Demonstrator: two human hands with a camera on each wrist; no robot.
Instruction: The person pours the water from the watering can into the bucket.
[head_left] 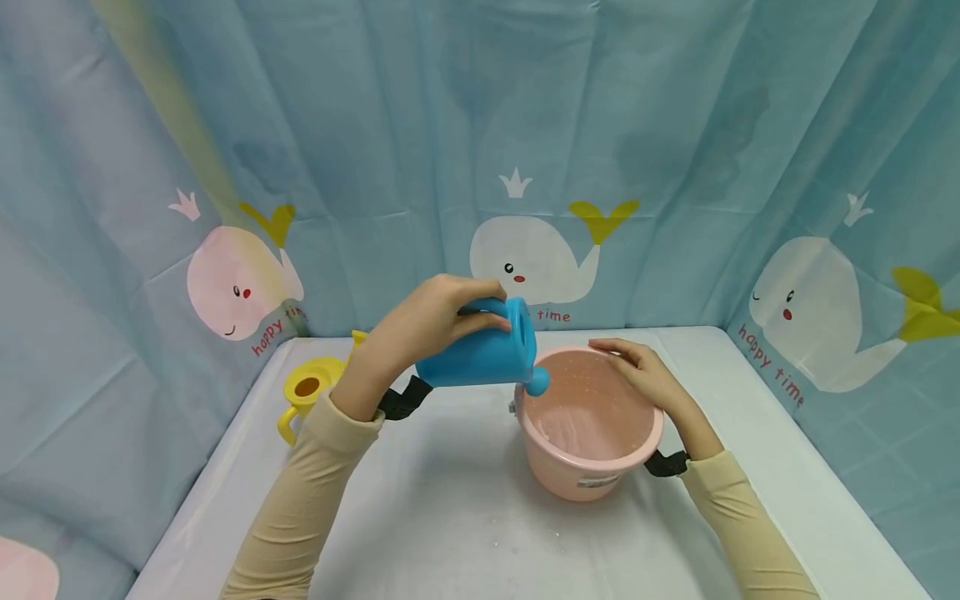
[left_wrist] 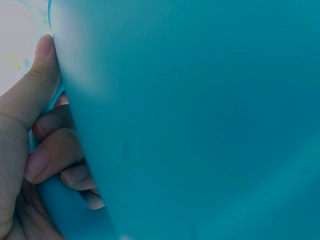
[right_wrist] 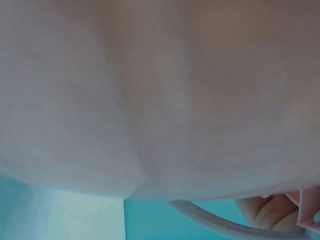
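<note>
My left hand grips the handle of a blue watering can held above the table. The can is tipped on its side, its round spout head at the left rim of a pink bucket. In the left wrist view the can's wall fills most of the picture, with curled fingers around the handle. My right hand holds the bucket's right rim. The right wrist view shows mostly the bucket's wall, some fingers and its carrying handle.
A yellow watering can stands at the table's left side, partly hidden behind the left forearm. Small drops lie on the white table in front of the bucket. A blue curtain with printed whales surrounds the table's back and sides.
</note>
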